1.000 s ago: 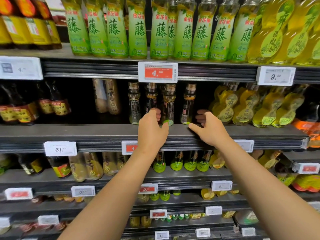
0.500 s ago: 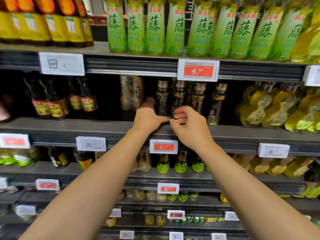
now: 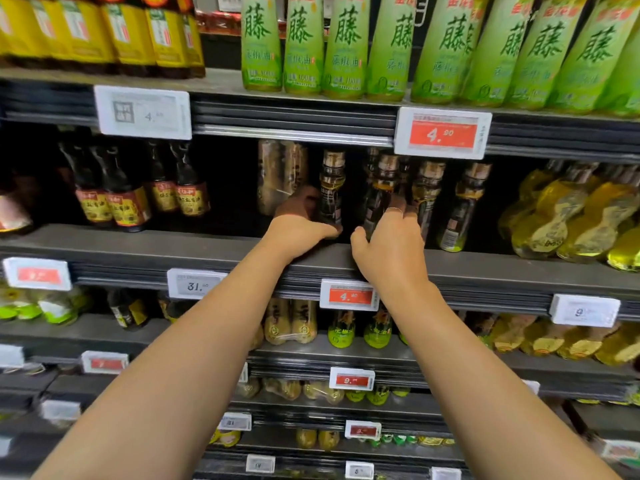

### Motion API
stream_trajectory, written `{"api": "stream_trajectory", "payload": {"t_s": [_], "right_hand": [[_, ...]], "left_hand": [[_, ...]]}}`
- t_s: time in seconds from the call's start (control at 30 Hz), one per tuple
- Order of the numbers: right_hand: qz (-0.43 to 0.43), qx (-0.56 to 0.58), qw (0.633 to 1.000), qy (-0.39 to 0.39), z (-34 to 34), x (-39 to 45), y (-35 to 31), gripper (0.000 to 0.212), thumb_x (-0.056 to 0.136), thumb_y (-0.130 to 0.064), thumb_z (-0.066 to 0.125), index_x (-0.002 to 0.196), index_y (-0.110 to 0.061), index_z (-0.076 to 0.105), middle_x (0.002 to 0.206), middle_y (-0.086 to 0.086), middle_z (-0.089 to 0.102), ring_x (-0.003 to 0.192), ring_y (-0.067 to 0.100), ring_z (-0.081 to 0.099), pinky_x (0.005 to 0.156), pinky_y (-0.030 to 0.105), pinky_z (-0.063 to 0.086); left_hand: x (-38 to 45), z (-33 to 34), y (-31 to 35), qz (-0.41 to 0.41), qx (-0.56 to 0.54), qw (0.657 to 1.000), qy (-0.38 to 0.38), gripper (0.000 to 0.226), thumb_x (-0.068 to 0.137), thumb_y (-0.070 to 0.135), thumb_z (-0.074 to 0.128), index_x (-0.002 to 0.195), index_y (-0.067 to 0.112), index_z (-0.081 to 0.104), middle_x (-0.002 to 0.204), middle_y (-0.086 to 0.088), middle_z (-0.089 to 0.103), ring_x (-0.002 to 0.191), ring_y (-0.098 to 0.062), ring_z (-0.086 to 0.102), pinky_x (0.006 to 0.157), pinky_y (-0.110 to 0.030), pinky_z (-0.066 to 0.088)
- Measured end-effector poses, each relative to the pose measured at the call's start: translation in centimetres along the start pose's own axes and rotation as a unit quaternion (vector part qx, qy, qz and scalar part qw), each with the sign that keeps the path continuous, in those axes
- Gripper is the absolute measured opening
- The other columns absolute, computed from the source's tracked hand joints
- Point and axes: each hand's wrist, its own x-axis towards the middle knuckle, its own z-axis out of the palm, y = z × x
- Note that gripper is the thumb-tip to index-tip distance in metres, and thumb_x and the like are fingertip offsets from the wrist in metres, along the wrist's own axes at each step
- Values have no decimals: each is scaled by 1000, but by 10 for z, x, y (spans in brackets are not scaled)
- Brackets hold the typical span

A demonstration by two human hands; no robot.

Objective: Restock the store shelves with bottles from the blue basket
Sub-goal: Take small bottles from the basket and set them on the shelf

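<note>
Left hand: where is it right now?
Head view, centre: the left hand grips a slim dark bottle on the middle shelf, beside the right hand.

- Left arm: bare forearm, extended up and forward from the lower left of the view, wrist straight.
- Left hand (image 3: 299, 228): back of the hand toward the camera; thumb lies along the right side, fingers (image 3: 298, 200) curl round the lower body of a slim bottle (image 3: 331, 188).
- Right arm: bare forearm, extended from the lower right, converging toward the left arm.
- Right hand (image 3: 389, 252): back of the hand toward the camera; thumb points up and left, fingers curl forward round a neighbouring bottle (image 3: 382, 192).
- The two hands sit just beside each other at the same height, not touching.
</note>
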Motion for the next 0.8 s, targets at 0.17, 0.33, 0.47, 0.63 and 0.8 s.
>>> {"api": "stream_trajectory", "payload": {"t_s": [0.17, 0.33, 0.47, 0.63, 0.8], "right_hand": [[10, -17, 1000, -21, 4, 12, -1, 83, 96, -37, 61, 153, 6, 20, 126, 25, 56, 110, 39, 61, 82, 39, 52], [10, -69, 997, -37, 12, 19, 2, 82, 98, -41, 57, 152, 10, 22, 125, 25, 58, 108, 38, 61, 74, 37, 47], [16, -60, 998, -34, 18, 26, 5, 97, 97, -44, 59, 159, 1, 0, 140, 26, 49, 118, 40, 58, 81, 40, 51], [23, -27, 999, -35, 26, 36, 4, 96, 94, -48, 65, 160, -8, 7, 152, 20, 39, 128, 41, 52, 93, 45, 50], [48, 57, 996, -45, 35, 45, 3, 86, 90, -43, 73, 153, -9, 25, 145, 18, 46, 129, 39, 51, 100, 45, 49]], "left_hand": [[1, 3, -1, 12, 21, 1000, 17, 67, 62, 29, 97, 114, 31, 54, 114, 5, 69, 102, -15, 66, 89, -29, 53], [4, 2, -5, 0, -12, 999, 31, 56, 62, 16, 96, 92, 36, 53, 90, 23, 62, 83, 6, 62, 67, -9, 51], [7, 4, -7, -5, -16, 999, 28, 55, 63, 15, 95, 93, 37, 54, 93, 21, 65, 89, 0, 65, 83, -26, 57], [9, 4, -10, 0, -6, 1000, 25, 46, 65, 13, 88, 91, 37, 60, 101, 11, 72, 97, -10, 70, 93, -37, 58], [7, 4, -6, 2, 30, 999, 33, 62, 68, 30, 89, 123, 27, 60, 104, 15, 63, 92, -6, 62, 81, -21, 50]]}}
